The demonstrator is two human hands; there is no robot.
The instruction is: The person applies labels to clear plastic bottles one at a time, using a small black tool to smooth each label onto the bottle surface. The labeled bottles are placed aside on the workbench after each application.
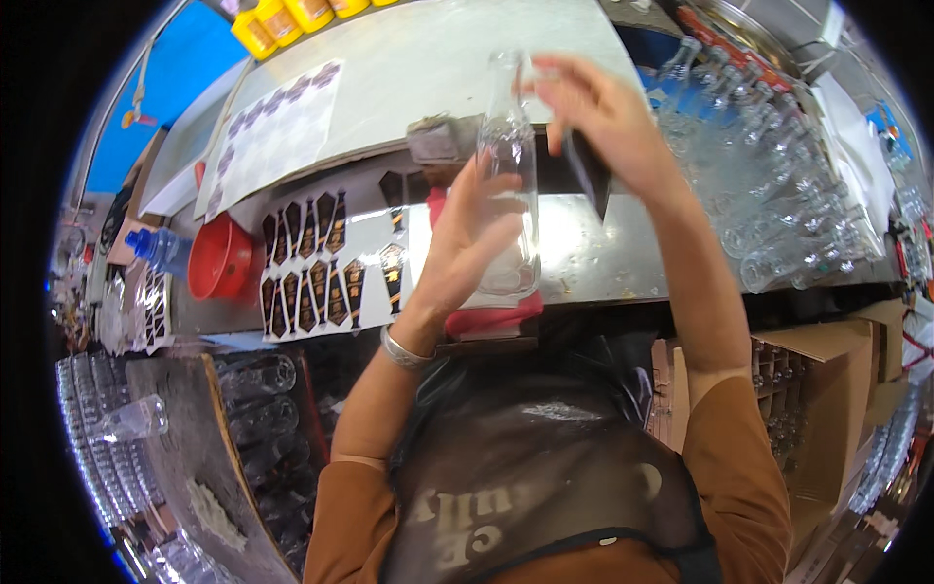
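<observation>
A clear glass bottle (508, 268) is in front of me, its neck pointing away and its base near a red cloth (496, 316). My left hand (472, 229) is closed around the bottle's body. Beside the neck, my right hand (603, 117) is bent and slightly blurred. From its thumb side hangs a dark, pointed label (588, 178), apparently held between the fingers. Whether the right fingertips touch the neck is unclear. To the left lies a sheet of dark tie-shaped labels (309, 277).
Many clear bottles (793, 185) lie at the right. A red bowl (221, 258) and a blue-capped bottle (161, 248) stand left. Beyond the bottle sits a grey block (435, 141); yellow containers (277, 19) line the far edge. An open cardboard box (827, 409) is lower right.
</observation>
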